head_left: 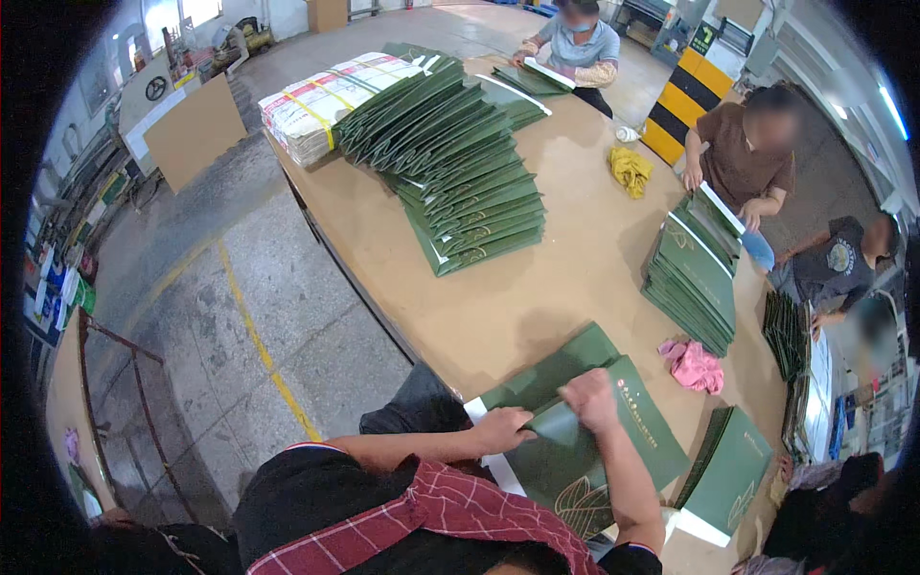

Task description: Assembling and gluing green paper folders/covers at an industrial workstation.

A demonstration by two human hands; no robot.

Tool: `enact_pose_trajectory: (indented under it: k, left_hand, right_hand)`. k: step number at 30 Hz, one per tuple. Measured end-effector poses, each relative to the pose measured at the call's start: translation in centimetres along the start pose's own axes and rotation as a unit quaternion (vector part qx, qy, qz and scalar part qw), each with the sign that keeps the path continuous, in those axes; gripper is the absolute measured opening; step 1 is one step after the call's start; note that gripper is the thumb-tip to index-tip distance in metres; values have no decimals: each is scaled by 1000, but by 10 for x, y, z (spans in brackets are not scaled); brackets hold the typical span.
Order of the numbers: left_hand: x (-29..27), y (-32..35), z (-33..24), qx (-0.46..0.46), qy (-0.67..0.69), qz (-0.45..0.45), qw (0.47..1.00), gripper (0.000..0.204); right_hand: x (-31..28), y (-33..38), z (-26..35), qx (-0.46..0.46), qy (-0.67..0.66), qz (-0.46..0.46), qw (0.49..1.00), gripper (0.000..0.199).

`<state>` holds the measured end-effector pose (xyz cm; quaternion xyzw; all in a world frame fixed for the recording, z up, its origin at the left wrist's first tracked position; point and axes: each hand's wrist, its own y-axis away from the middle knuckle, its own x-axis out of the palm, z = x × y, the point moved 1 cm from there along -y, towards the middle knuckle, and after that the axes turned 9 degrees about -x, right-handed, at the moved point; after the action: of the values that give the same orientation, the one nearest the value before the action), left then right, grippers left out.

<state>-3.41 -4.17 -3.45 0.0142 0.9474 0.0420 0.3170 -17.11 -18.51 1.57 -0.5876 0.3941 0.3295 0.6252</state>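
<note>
One left hand (503, 430) and one right hand (589, 401) on a green bag (561, 465).
The bag lies on one table (585, 278). Both hands' fingers curl; whether they pinch, nobody can tell. Two cloths, pink (696, 368) and yellow (630, 173), lie farther away.

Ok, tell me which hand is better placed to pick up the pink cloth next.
Probably the right hand: it is nearer the pink cloth. The left hand is farther away, at the green bag's left side.

Well behind the bare left grip (503, 430), a black short sleeve (292, 479) ends in red, white and blue trim (314, 446). Nearer it, a maroon cloth (470, 503) with pale checks crosses the black top (426, 554).
</note>
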Motion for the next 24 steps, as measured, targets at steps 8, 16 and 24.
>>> enact_pose_trajectory:
  k: [8, 16, 24]
  left_hand:
    - [12, 0, 1, 47, 100, -75, 991, 43]
    - [22, 3, -37, 304, -314, 8, 899, 49]
    - [40, -28, -25, 313, -280, 86, 903, 59]
  right_hand:
    - [20, 20, -53, 148, 101, 132, 975, 32]
    - [32, 25, -43, 332, 80, 129, 931, 45]
    - [52, 23, -67, 457, 57, 69, 885, 54]
